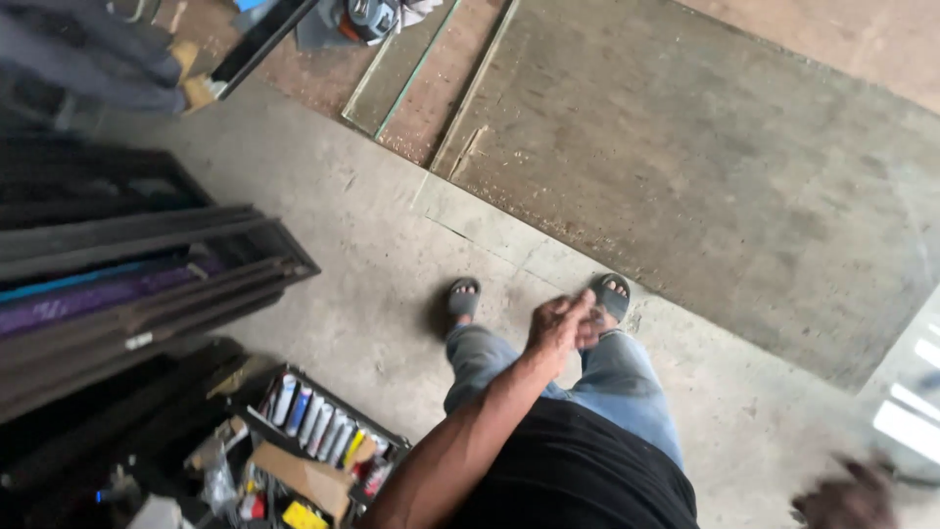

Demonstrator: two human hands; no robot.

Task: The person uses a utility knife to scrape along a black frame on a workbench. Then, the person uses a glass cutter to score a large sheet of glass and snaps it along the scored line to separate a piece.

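My left hand [563,328] hangs in front of my legs, above my grey sandals [612,294], its fingers loosely spread and nothing in it. At the bottom right edge my right hand [847,502] is a dark blur, and what it holds, if anything, does not show. A large glass pane [705,167] lies flat on the floor just ahead of my feet. I stand on bare concrete [362,294] in blue jeans and a black shirt.
Narrower glass strips [401,69] lie beyond the big pane. Dark metal frame bars [127,274] are stacked at the left. An open box of sealant tubes [313,421] and cardboard clutter sit at the lower left. A power tool [367,18] rests at the top.
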